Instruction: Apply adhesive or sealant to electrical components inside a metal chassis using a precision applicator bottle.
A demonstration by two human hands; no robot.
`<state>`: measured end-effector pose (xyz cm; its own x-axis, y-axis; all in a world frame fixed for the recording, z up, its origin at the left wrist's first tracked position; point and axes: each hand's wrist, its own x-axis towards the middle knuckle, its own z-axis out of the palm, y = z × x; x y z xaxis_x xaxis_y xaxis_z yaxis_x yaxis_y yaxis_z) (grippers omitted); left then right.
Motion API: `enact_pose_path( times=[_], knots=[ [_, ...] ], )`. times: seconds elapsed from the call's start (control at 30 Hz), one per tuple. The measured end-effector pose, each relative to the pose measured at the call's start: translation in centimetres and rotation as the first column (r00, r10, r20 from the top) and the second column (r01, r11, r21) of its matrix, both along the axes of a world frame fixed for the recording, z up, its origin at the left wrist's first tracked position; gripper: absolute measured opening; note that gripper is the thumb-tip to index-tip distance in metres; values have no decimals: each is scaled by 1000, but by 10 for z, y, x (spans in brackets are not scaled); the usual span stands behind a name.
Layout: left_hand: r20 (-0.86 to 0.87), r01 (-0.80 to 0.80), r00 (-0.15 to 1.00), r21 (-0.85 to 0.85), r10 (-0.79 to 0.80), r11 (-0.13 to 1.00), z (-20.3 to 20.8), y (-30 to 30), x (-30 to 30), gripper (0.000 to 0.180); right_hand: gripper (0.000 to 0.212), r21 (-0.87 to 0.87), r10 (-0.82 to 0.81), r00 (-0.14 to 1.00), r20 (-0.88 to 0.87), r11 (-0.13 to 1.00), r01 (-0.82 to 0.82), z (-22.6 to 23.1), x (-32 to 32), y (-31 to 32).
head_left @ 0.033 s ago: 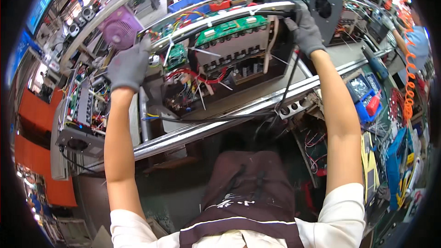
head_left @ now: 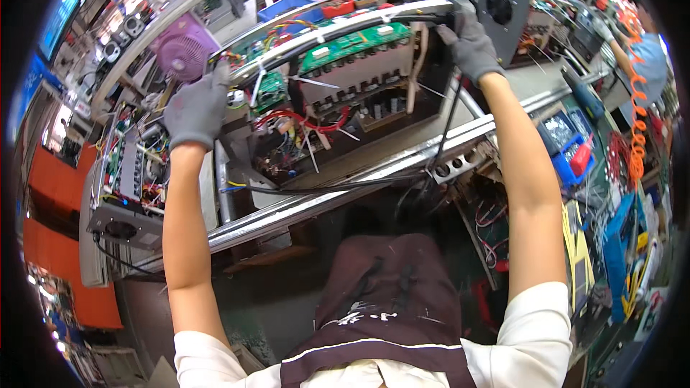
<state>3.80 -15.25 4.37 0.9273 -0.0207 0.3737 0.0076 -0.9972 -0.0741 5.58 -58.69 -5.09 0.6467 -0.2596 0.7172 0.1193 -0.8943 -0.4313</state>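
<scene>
An open electronic unit [head_left: 359, 86] stands on edge in front of me, with green circuit boards, a pale heat sink, red wires and white cable ties. My left hand [head_left: 198, 106], in a grey glove, is closed round the unit's left end. At the upper right corner, my right hand [head_left: 472, 49], also gloved in grey, grips the unit's frame; some of its fingertips are hidden behind the edge. A thick black cable [head_left: 287, 49] runs along the top of the unit between both hands.
Metal rails [head_left: 345, 187] cross the bench's near side, with a black cord hanging there. A similar opened unit [head_left: 129, 165] lies left, near a purple fan [head_left: 181, 54]. Rightward are a grey fan panel [head_left: 499, 11], a power screwdriver [head_left: 583, 97] and a blue bin [head_left: 575, 162]. Another person [head_left: 643, 65] works far right.
The whole view has shifted slightly. Both hands keep their hold at the two ends of the unit.
</scene>
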Motion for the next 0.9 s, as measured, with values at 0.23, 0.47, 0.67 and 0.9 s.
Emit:
enact_pose_path(
  times=[0.23,0.47,0.67,0.9],
  knots=[
    [181,513,801,282,-570,811,-44,61,42,41,74,-394,-66,994,-86,919,27,-52,-32,-11],
    [40,221,975,-48,-219,974,-59,166,108,61,58,23,-709,698,100,703,711,-121,-397,-41],
    [11,268,961,-285,-277,920,-50,164,90,57,74,-467,-891,-151,-429,76,881,-108,-562,-83],
    [75,411,912,-149,-404,899,-64,179,105,59,65,-353,-777,-24,-629,259,899,-121,-598,-112]
  ],
)
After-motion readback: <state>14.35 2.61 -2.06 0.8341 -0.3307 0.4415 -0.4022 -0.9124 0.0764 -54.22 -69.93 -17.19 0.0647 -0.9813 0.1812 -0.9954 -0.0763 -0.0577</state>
